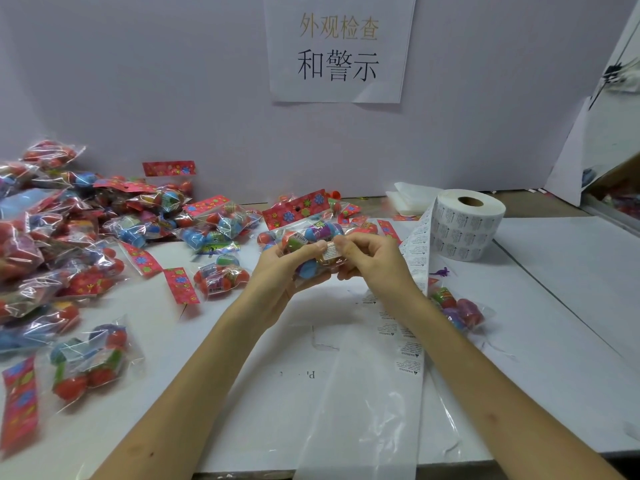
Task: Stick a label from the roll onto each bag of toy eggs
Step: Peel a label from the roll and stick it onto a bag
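Above the middle of the table I hold a clear bag of toy eggs [313, 237] with a red flowered header. My left hand [289, 271] grips the bag from below, thumb on top. My right hand [367, 259] holds its right side, and both thumbs press a small white label [330, 251] onto the bag's front. The label roll [465, 226] stands at the right, and its strip [412, 344] trails toward me across the table.
A big heap of egg bags [79, 244] covers the left side, with one bag [221, 277] near my left hand. Another bag [457, 308] lies to the right of my right wrist. A paper sign [337, 46] hangs on the back wall. The table's front edge [242, 474] is close.
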A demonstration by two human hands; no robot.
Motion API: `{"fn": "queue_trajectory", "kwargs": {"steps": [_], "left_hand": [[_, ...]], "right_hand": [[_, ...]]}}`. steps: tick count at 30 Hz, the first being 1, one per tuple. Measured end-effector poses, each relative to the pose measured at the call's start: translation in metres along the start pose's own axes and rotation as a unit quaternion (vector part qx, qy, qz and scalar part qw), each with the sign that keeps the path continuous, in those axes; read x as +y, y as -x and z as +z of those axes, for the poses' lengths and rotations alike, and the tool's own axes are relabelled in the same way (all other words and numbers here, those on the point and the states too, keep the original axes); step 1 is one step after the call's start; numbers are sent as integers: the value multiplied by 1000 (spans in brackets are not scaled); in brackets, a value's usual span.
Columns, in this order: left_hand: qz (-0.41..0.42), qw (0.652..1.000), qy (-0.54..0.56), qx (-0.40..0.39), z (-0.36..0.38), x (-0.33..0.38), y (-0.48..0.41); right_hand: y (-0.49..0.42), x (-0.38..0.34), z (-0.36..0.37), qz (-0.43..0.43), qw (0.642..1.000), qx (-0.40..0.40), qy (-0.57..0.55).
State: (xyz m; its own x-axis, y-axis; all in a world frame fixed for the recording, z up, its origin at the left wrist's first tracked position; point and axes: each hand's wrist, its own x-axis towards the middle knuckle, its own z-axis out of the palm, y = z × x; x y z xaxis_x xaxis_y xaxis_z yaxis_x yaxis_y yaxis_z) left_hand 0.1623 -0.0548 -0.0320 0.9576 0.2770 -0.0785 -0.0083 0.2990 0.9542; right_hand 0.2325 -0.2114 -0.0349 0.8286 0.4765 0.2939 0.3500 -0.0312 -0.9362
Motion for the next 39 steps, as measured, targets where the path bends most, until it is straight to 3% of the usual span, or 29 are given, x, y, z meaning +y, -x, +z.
{"fn": "queue_trajectory", "kwargs": {"steps": [14, 39], "left_hand": [[-3, 1000, -3, 1, -2, 1, 1], [-3, 996, -85, -13, -1, 1, 1]], "right_hand": [[-1, -2, -4, 17, 998, -36, -37], [-1, 2, -2, 8, 1000, -9, -7]]}}
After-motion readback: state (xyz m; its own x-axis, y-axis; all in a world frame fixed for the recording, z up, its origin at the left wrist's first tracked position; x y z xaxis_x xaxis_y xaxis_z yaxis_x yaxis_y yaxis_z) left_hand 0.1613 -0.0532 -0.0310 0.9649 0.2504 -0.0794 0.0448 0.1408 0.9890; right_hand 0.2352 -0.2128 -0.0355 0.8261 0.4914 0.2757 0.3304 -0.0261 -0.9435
